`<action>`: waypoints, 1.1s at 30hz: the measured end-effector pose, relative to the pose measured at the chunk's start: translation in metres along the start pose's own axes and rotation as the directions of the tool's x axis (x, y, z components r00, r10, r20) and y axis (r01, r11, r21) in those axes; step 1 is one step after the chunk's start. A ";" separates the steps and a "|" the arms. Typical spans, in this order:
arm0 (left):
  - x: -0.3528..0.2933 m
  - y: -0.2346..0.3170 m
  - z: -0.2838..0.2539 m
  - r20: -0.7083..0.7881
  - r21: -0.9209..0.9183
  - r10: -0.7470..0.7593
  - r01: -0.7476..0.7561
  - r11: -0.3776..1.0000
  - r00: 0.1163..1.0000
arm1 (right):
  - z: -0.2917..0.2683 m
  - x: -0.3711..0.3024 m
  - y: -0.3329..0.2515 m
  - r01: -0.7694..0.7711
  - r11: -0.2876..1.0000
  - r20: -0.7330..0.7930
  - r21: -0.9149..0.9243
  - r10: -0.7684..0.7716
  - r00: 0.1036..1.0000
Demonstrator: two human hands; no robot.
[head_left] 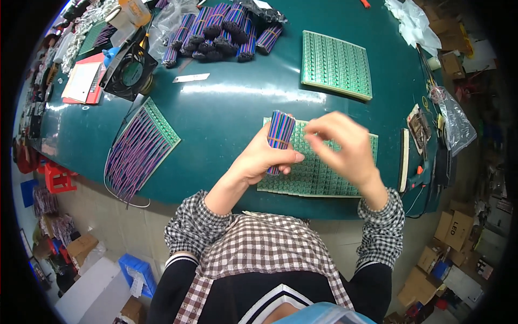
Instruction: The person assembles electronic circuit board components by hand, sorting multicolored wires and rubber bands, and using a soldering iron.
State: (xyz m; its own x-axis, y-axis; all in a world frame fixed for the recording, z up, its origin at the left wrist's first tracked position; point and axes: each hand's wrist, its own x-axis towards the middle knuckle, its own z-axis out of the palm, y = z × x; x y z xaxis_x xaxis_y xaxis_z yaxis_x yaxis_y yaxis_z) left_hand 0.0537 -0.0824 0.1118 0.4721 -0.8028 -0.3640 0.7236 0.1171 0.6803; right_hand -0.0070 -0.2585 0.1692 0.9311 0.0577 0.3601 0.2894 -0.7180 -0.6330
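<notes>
My left hand [259, 159] is wrapped round a bundle of thin blue, purple and black wires [280, 129], bound by a tan band around its middle. The bundle stands almost upright, with its cut ends at the top. Just right of it, my right hand [348, 148] hovers with bent fingers, thumb and forefinger toward the bundle but apart from it. Motion blurs those fingers, so whether they pinch anything cannot be made out. Below both hands lie overlapping green circuit board panels [324, 173] on the green table [232, 129].
Farther back sits a stack of green panels [337, 65]. More wire bundles [216, 32] are piled at the far left-centre, near a black fan [129, 70]. A panel with wires attached [145, 146] lies left. Tools and a plastic bag [456, 121] line the right edge.
</notes>
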 end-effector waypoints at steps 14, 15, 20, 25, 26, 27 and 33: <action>0.003 -0.017 0.008 -0.292 0.513 0.210 -0.032 0.858 0.933 | 0.037 -0.007 -0.006 0.125 0.963 0.108 -0.240 -0.101 0.989; 0.004 -0.019 0.005 -0.294 0.586 0.244 -0.027 0.810 0.924 | 0.038 -0.007 -0.006 0.124 0.958 0.114 -0.260 -0.097 0.989; 0.003 -0.016 0.004 -0.272 0.713 0.319 -0.033 0.700 0.908 | 0.037 -0.001 -0.001 0.072 0.973 0.169 -0.221 -0.034 0.985; 0.003 -0.012 0.004 -0.310 0.700 0.250 0.042 0.713 0.917 | 0.039 -0.001 0.006 0.044 0.996 0.179 -0.084 -0.029 0.983; 0.003 -0.012 0.004 -0.310 0.699 0.249 0.043 0.714 0.918 | 0.040 -0.003 0.004 0.049 0.990 0.151 -0.132 -0.029 0.988; 0.004 -0.012 0.003 -0.321 0.726 0.269 0.054 0.685 0.908 | 0.041 -0.005 0.001 0.053 0.982 0.123 -0.180 -0.031 0.992; 0.007 -0.014 0.003 -0.302 0.842 0.391 0.051 0.537 0.869 | 0.048 -0.008 -0.005 0.046 0.957 0.017 -0.285 -0.043 0.999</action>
State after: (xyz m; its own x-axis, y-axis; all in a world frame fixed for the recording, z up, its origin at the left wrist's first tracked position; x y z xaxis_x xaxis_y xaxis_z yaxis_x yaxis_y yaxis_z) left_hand 0.0450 -0.0911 0.1015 0.8458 -0.4752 -0.2426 -0.0116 -0.4709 0.8821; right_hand -0.0048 -0.2223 0.1364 0.9214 0.1003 0.3756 0.2568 -0.8825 -0.3941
